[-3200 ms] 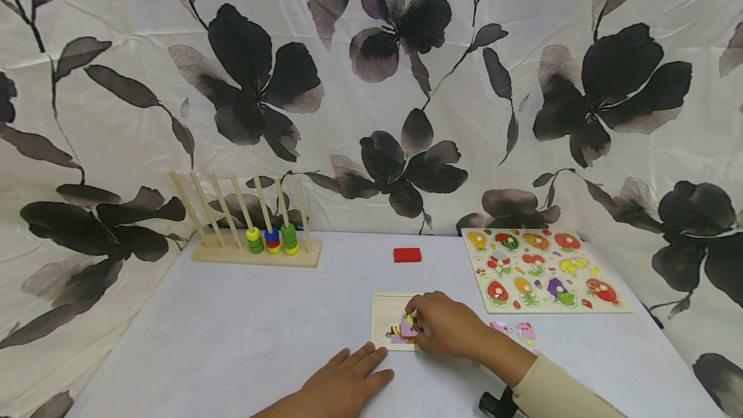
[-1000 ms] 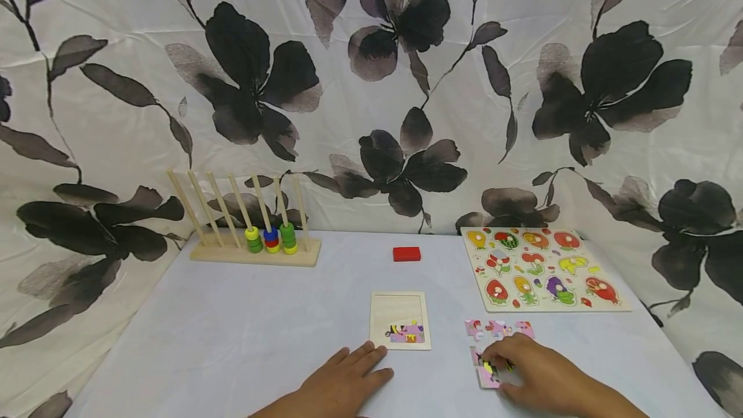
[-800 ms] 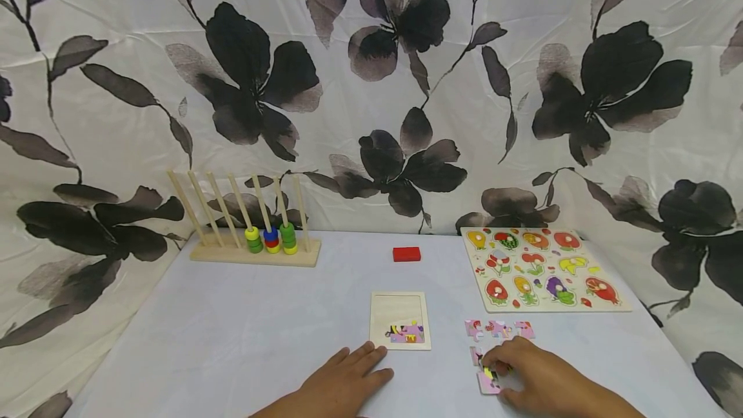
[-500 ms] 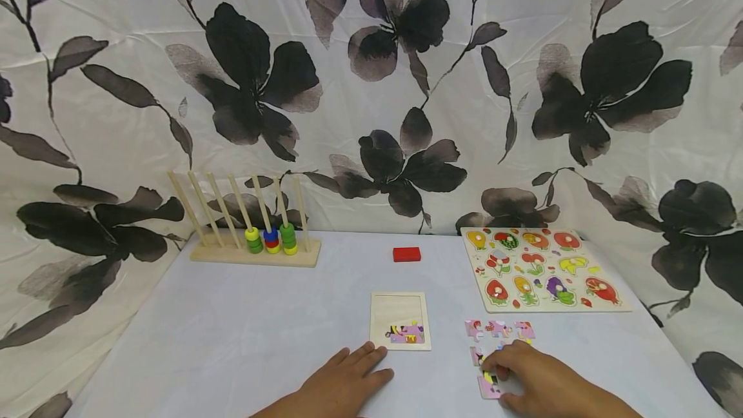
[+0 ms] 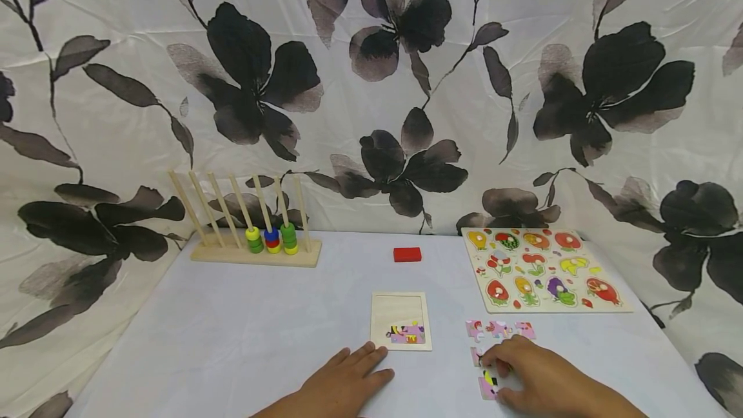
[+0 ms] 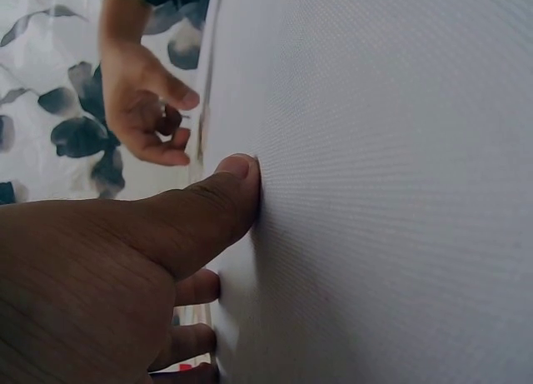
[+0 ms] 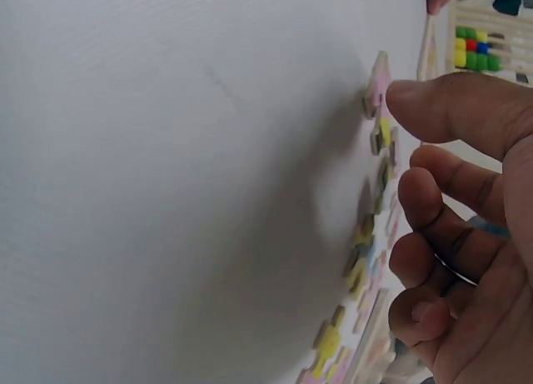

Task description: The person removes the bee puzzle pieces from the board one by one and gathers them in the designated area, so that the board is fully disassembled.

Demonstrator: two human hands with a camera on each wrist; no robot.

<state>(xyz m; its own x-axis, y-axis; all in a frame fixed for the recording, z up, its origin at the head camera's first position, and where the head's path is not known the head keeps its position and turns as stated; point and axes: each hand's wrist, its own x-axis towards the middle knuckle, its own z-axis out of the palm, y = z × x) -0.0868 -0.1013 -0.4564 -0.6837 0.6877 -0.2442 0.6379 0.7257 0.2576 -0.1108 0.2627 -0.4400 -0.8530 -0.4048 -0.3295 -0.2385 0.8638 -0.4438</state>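
Observation:
My left hand (image 5: 346, 382) rests flat on the table, its fingertips at the near left corner of a small wooden puzzle tray (image 5: 399, 305). Joined pink puzzle pieces (image 5: 408, 334) with yellow and black print lie in the tray's lower part. To the right, my right hand (image 5: 536, 373) hovers over loose jigsaw pieces, thumb apart from the loosely bent fingers. A pink and yellow jigsaw piece (image 5: 487, 389) lies under its fingertips; in the right wrist view the thumb (image 7: 441, 109) is right beside a pink piece (image 7: 379, 88). The hand hides some pieces.
Several loose pieces, among them a pink jigsaw piece (image 5: 474, 329), lie right of the tray. Behind them is a fruit peg puzzle board (image 5: 551, 307). A red block (image 5: 407, 255) sits behind the tray; a wooden bead rack (image 5: 255, 257) stands back left, before a floral cloth (image 5: 325, 115).
My right hand has left the tray, where it held a piece, and moved right over the loose pieces. The nearest loose piece has slid slightly toward me. My left hand stays put.

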